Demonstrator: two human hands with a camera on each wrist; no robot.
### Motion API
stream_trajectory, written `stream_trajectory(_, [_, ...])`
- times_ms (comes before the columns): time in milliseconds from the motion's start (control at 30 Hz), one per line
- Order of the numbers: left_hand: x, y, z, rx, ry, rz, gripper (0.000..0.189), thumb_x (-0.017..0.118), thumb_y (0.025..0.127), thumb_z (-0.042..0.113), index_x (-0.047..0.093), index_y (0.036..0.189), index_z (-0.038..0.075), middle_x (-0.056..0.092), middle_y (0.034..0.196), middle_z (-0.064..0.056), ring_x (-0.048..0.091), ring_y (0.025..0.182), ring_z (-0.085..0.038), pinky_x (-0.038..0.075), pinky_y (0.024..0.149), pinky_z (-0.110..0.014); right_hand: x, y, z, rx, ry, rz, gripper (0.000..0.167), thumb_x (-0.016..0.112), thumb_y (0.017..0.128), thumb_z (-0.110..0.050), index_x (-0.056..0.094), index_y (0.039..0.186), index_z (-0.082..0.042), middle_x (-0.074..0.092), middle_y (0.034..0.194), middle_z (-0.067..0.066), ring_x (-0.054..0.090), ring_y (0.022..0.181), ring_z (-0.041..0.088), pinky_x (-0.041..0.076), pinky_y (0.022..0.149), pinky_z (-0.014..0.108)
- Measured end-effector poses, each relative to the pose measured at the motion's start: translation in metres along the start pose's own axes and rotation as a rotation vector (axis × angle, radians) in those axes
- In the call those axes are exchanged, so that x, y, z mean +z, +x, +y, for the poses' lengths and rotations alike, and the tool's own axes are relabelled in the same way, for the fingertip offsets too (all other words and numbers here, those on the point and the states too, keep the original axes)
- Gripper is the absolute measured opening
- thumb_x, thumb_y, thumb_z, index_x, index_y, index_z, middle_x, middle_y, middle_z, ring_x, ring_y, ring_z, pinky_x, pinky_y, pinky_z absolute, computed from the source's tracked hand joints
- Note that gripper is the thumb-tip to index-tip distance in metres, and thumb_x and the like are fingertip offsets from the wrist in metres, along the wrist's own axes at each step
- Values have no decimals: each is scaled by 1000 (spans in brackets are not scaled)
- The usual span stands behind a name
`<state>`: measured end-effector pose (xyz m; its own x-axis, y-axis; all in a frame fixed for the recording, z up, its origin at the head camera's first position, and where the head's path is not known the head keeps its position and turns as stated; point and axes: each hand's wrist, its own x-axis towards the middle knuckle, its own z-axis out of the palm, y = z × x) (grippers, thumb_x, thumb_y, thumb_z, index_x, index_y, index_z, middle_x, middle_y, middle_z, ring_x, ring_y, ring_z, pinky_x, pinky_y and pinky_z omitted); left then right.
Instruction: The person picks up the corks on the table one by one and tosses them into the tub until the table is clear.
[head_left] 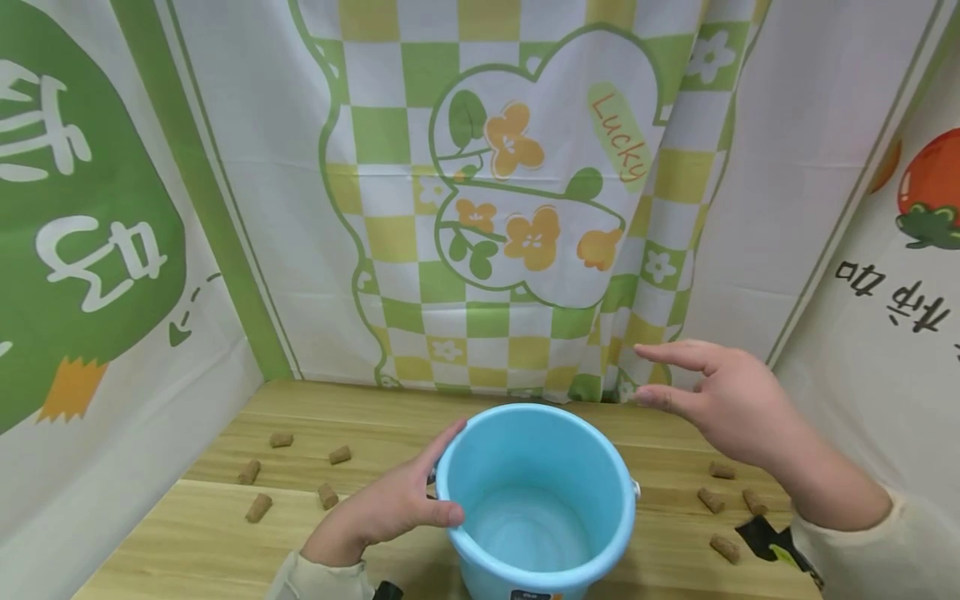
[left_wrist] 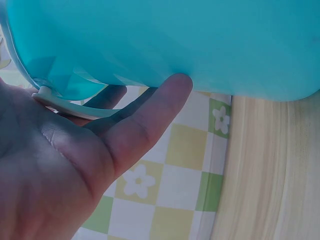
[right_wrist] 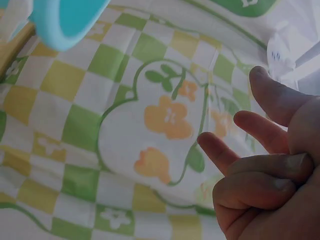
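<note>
A light blue plastic bucket [head_left: 540, 467] stands empty and upright on the wooden table [head_left: 210, 542], near its front edge. My left hand [head_left: 397, 500] rests against the bucket's left side, fingers along the outer wall and thumb by the rim. In the left wrist view its straight fingers [left_wrist: 150, 115] touch the bucket wall [left_wrist: 200, 40] beside the white handle [left_wrist: 70, 107]. My right hand [head_left: 720, 400] hovers in the air up and to the right of the bucket, fingers relaxed, holding nothing. The right wrist view shows those fingers [right_wrist: 270, 170] free, with the bucket rim [right_wrist: 65, 20] at the top left.
Several small brown cork-like pieces lie on the table: some on the left [head_left: 258, 507], some on the right [head_left: 725, 547]. A black object [head_left: 765, 533] lies by my right sleeve. Printed green and yellow cloth [head_left: 525, 208] walls off the back and both sides.
</note>
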<state>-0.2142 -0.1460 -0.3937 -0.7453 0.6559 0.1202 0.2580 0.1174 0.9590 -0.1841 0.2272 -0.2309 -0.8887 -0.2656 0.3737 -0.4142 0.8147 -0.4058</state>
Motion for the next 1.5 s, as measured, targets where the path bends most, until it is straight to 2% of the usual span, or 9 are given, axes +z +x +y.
stream_trajectory(133, [0,0,0,4,-17,-9,111,79,84,49,2,161,27,31,152,-21,45,128,-40,49,92,-38,-3,-3,26,55,22,-12,54,71,91,-45,65,135,-14,61,133,14,66,81,28,52,68,43])
stream_trajectory(267, [0,1,0,-2,-24,-7,111,79,83,49,2,161,28,31,152,-21,45,128,-40,50,92,-39,-5,-6,52,110,43,-45,59,66,94,-51,61,138,-13,57,138,13,49,126,44,43,89,64])
stream_trajectory(500, [0,0,1,-12,-14,-3,111,79,83,50,2,161,28,31,153,-20,44,129,-39,49,92,-39,-6,-15,99,187,100,-99,65,60,98,-50,52,145,-7,54,141,16,35,133,50,36,92,70])
stream_trajectory(600, [0,0,0,-13,0,2,112,79,83,51,2,161,27,30,153,-20,44,128,-39,48,93,-38,-4,-19,118,216,147,-106,66,58,100,-47,48,147,-2,53,141,18,37,132,49,41,90,63])
stream_trajectory(700, [-1,0,0,-8,4,6,112,79,83,51,2,161,26,30,153,-20,44,129,-38,48,93,-39,-3,-24,140,270,290,-106,65,59,101,-43,45,148,-1,60,136,8,59,91,34,50,71,45])
stream_trajectory(800, [-1,0,0,-7,-3,2,113,79,83,52,2,161,26,30,154,-19,44,129,-38,48,94,-38,-1,-29,164,340,528,-108,46,60,101,-36,55,143,-18,66,122,-9,33,51,20,34,45,36])
stream_trajectory(967, [-1,0,0,-6,-23,-11,114,79,83,52,0,161,26,29,154,-19,44,129,-38,48,94,-39,3,-39,197,426,792,-106,19,60,102,-32,63,116,-44,67,109,-21,18,48,18,24,42,38])
stream_trajectory(1300, [-1,0,1,-16,-32,-15,114,79,83,51,0,161,27,28,155,-18,43,130,-37,48,94,-39,29,-65,255,470,1199,-124,31,50,107,-18,73,111,-37,70,108,-12,16,49,10,29,41,22])
stream_trajectory(1500, [-1,0,1,-24,-23,-10,114,79,83,51,0,161,26,30,154,-17,44,129,-36,48,94,-39,52,-81,282,545,1240,-145,26,48,108,-25,70,103,-38,70,104,-13,27,50,3,34,44,17])
